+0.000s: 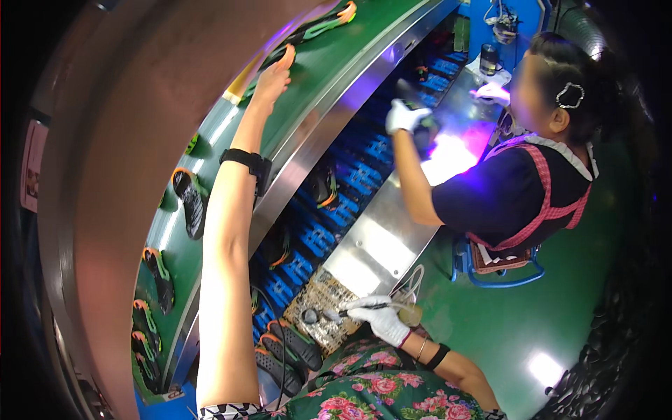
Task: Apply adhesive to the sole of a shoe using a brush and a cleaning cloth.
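My left arm stretches far up over the green conveyor belt. At its end my bare left hand [271, 85] has its fingers closed at a dark shoe sole [288, 57] with an orange end. Low in the middle, my right hand [381, 318] wears a white glove and is shut on a thin dark-handled brush [371, 306]. The brush's head points left, towards a small grey cup [310, 317] on a stained, crusted work plate [325, 297]. Just left of that plate, several dark grey soles with orange and green rims [297, 343] lean together near my lap.
More soles [189, 199] lie along the green belt [329, 52] on the left. A lower blue-slatted conveyor [318, 241] carries others beside a metal bench [374, 248]. At right, a seated co-worker [518, 189] in white gloves holds a dark sole. Black pieces [595, 364] are heaped lower right.
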### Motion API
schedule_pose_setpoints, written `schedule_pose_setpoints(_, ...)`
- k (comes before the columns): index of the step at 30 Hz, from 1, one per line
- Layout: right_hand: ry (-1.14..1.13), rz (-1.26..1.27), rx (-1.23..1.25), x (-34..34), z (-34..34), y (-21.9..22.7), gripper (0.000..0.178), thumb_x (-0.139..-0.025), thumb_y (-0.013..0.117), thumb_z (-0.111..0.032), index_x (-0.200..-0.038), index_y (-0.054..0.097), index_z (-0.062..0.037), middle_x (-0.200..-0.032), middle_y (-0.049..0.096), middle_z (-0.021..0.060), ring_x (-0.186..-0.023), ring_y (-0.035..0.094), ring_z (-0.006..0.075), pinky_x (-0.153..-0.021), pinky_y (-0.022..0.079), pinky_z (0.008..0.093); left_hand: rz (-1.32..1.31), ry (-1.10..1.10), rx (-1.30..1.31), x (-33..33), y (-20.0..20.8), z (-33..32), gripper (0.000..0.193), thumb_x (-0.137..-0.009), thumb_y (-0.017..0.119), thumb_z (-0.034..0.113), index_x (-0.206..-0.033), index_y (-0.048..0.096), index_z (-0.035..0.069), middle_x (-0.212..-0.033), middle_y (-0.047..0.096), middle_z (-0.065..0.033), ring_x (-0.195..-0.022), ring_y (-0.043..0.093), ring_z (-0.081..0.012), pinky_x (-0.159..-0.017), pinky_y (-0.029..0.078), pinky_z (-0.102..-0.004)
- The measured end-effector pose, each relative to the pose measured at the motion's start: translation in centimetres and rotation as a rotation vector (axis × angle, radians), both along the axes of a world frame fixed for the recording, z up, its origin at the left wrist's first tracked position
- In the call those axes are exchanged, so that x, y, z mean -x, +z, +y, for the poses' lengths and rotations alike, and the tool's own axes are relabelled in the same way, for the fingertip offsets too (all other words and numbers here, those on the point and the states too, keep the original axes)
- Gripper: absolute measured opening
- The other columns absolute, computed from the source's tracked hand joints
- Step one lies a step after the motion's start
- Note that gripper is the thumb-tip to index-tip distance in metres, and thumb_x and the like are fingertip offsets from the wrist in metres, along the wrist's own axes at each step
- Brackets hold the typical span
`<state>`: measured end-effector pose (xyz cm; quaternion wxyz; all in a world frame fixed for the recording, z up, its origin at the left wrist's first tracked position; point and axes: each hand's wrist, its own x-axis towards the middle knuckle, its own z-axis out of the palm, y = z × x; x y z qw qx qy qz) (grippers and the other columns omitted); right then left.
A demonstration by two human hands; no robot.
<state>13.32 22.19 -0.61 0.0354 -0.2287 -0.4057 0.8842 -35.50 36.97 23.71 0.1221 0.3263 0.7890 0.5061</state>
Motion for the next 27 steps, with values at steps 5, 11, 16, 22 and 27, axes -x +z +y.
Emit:
schedule_pose_setpoints(5,0.007,0.102,-0.037,0.6,-2.2,-0.6,0.018,-0.090,0.075,-0.004,-0.107,0.078,0.0006,-0.105,0.077,0.0071,-0.095,0.070,0.0119,-0.089,0.055,0.0252,0.407,0.035,0.048,11.7,1.4,-0.8,0.065,-0.093,0.069,0.029,-0.150,0.048,0.004,-0.101,0.070,-0.0059,-0.078,0.063,-0.0126,-0.061,0.049,-0.0268)
schedule_pose_setpoints(11,-0.042,0.118,-0.066,-0.1,-3.0,-2.8,0.020,-0.089,0.076,-0.005,-0.108,0.078,0.0020,-0.108,0.077,0.0103,-0.097,0.071,0.0142,-0.091,0.056,0.0266,0.343,0.044,0.338,7.4,-0.2,-1.0,0.041,-0.093,0.074,0.032,-0.124,0.062,0.008,-0.094,0.065,-0.0011,-0.068,0.059,-0.0096,-0.057,0.049,-0.0245)
schedule_pose_setpoints(16,0.007,0.182,-0.018,1.8,-5.6,-2.2,0.021,-0.090,0.075,-0.003,-0.109,0.077,0.0019,-0.108,0.078,0.0100,-0.097,0.072,0.0133,-0.089,0.057,0.0254,-0.147,-0.067,-0.206,1.5,1.7,-10.8,0.034,-0.097,0.070,0.020,-0.125,0.060,0.004,-0.129,0.060,-0.0096,-0.107,0.066,-0.0271,-0.094,0.060,-0.0374)
schedule_pose_setpoints(22,0.069,0.174,0.024,2.7,-7.2,-0.1,0.019,-0.088,0.075,-0.003,-0.107,0.078,0.0018,-0.111,0.077,0.0115,-0.102,0.072,0.0157,-0.094,0.057,0.0296,-0.312,-0.022,-0.569,-4.7,2.3,-23.3,0.043,-0.102,0.052,0.030,-0.134,0.056,0.001,-0.142,0.055,-0.0149,-0.127,0.057,-0.0304,-0.111,0.045,-0.0524)
schedule_pose_setpoints(27,0.025,0.226,0.068,3.4,-10.2,-0.3,0.020,-0.091,0.075,-0.005,-0.109,0.076,0.0020,-0.109,0.077,0.0088,-0.101,0.070,0.0127,-0.094,0.055,0.0260,-0.351,0.027,-0.451,-14.2,0.3,-30.9,0.080,-0.080,0.059,0.018,-0.156,0.037,0.001,-0.146,0.055,-0.0185,-0.127,0.060,-0.0329,-0.110,0.048,-0.0445)
